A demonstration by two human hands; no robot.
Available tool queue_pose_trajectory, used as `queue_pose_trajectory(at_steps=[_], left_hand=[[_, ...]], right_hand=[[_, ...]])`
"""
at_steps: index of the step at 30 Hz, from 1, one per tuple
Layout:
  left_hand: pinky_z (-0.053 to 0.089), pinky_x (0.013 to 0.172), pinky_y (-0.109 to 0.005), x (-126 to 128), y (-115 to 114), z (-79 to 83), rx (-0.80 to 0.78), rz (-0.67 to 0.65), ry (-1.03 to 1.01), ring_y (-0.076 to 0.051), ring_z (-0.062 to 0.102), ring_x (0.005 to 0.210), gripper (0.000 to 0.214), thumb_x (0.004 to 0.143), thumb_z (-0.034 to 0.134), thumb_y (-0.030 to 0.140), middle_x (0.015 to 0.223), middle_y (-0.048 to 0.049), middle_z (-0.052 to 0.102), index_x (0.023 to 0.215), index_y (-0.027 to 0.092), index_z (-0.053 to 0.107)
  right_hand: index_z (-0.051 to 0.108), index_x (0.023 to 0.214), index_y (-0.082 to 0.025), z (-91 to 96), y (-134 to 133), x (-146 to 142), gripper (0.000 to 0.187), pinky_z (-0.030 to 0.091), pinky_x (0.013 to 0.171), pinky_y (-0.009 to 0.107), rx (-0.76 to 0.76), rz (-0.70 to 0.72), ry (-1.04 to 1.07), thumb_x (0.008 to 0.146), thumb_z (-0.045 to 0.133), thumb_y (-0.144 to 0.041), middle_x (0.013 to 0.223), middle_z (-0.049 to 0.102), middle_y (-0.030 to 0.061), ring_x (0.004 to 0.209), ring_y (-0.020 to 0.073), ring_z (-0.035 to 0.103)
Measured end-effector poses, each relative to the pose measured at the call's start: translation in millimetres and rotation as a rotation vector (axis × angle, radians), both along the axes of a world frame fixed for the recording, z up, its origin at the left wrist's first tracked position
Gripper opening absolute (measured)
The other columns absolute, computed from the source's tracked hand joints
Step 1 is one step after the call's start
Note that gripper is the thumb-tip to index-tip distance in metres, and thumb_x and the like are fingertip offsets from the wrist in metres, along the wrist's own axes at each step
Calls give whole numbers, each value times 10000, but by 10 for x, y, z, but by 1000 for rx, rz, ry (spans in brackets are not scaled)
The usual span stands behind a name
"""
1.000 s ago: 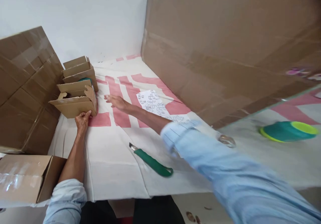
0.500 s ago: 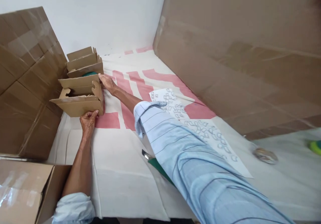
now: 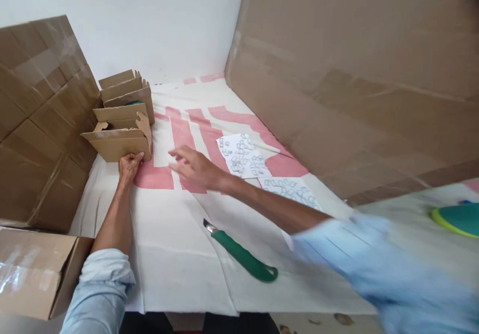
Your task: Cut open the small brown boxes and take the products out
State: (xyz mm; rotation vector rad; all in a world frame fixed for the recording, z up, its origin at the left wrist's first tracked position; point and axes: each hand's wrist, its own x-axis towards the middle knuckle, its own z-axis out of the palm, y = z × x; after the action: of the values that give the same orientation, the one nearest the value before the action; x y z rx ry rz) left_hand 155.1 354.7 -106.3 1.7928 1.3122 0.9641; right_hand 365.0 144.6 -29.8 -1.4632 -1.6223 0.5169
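My left hand (image 3: 129, 167) grips the lower front corner of a small open cardboard box (image 3: 116, 148), its thumb against the front panel. The box's flaps stand up. Right behind it are more open cardboard boxes (image 3: 129, 96), with something green showing in a gap between flaps. My right hand (image 3: 192, 166) is over the cloth, apart from the boxes, fingers stretched and holding nothing; it is a little blurred. Below it, a green-handled utility knife (image 3: 245, 255) lies with its blade end toward the far left.
Big taped cartons (image 3: 41, 124) stand at the left, with another carton (image 3: 30, 269) nearer me. A large cardboard panel (image 3: 355, 89) rises along the right. Two printed sheets (image 3: 243, 147) lie on the pink-and-white cloth (image 3: 172, 269). A green item with a yellow-green edge (image 3: 456, 219) is at far right.
My right hand has left the boxes and drawn back right toward me, uncovering the whole knife. The front box has shifted slightly back against the one behind, with my left hand still on it.
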Motion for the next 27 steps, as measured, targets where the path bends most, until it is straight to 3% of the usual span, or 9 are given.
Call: queue_pose_trajectory(at_steps=[5, 9, 13, 17, 20, 22, 25, 27], left_hand=[[489, 633, -315, 164, 236, 38, -35, 6, 13, -230, 667, 644, 416, 808, 786, 602, 623, -62, 713, 687, 207, 739], [502, 637, -348, 292, 300, 164, -83, 9, 17, -254, 674, 614, 416, 860, 761, 574, 614, -90, 695, 728, 179, 746], [504, 618, -350, 362, 207, 392, -153, -15, 10, -269, 701, 621, 398, 843, 804, 539, 676, -93, 722, 912, 148, 781], [494, 580, -310, 371, -125, 658, -175, -88, -21, -210, 671, 562, 604, 757, 902, 433, 789, -83, 764, 1249, 126, 734], [517, 604, -285, 300, -619, 767, -150, -179, -59, -170, 682, 607, 743, 771, 891, 364, 935, -96, 791, 1437, 139, 651], [555, 658, -290, 168, -1055, 778, -133, -250, -76, -182, 722, 701, 752, 768, 899, 344, 999, -109, 800, 1453, 149, 658], [609, 781, -329, -192, -1738, 816, -97, -349, -86, -240, 775, 918, 712, 719, 961, 371, 1157, -125, 803, 1376, 217, 736], [616, 891, -386, -537, -2121, 945, 53, -492, -46, -299, 753, 1145, 672, 792, 926, 440, 1286, -137, 775, 1412, 281, 723]], right_hand=[[675, 1362, -263, -361, -1595, -50, 359, 621, 949, 495, -39, -94, -274, 1034, 600, -388, 1227, 732, 129, 1109, 307, 707], [671, 1342, -279, -828, -2311, -109, 352, 631, 923, 506, -81, -222, -358, 1005, 633, -375, 1221, 740, 128, 1101, 322, 721], [656, 1323, -249, -1137, -2479, -270, 333, 602, 888, 496, 6, -348, -436, 1001, 630, -334, 1201, 733, 133, 1054, 325, 707], [675, 1211, -215, -1213, -2364, -408, 224, 538, 815, 454, 99, -441, -530, 1016, 595, -294, 1085, 716, 120, 965, 307, 666], [675, 1152, -212, -1232, -2318, -434, 177, 500, 799, 437, 149, -453, -561, 1036, 575, -299, 1042, 704, 112, 937, 300, 637], [668, 1154, -206, -1260, -2341, -427, 183, 489, 795, 440, 184, -457, -570, 1047, 557, -305, 1033, 701, 119, 932, 308, 621], [662, 1145, -202, -1311, -2402, -403, 186, 486, 804, 450, 205, -460, -586, 1057, 537, -308, 1014, 694, 128, 919, 320, 602], [663, 1120, -203, -1337, -2429, -387, 179, 482, 807, 450, 200, -461, -602, 1058, 533, -309, 993, 690, 126, 904, 320, 592]])
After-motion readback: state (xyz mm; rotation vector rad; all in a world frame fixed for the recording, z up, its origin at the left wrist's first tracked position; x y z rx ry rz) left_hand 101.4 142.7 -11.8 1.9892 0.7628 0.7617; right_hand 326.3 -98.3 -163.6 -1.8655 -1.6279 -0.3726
